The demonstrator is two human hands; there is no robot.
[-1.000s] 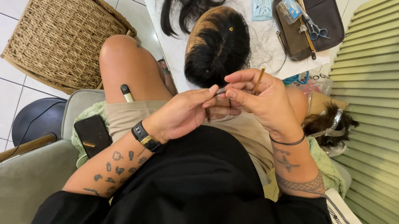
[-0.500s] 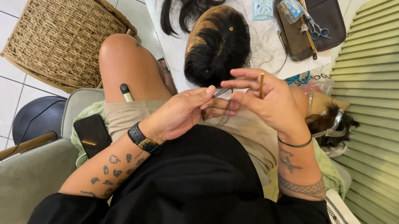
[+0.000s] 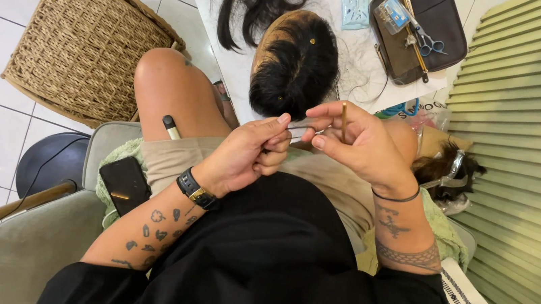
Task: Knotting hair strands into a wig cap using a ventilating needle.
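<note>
Left hand (image 3: 243, 152) and right hand (image 3: 360, 142) raised over the lap, fingertips meeting, with a thin strand of hair (image 3: 302, 127) pinched between them. Right hand also gripping a slim brass-coloured needle tool (image 3: 343, 119), upright, just beside the strand. Dark wig on its form (image 3: 297, 63) just beyond the hands, on white paper (image 3: 245, 74) on the floor.

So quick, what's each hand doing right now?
Left hand: closed, pinching a thin strand of dark hair.
Right hand: closed on a slim gold-coloured tool, upright between fingers.
</note>
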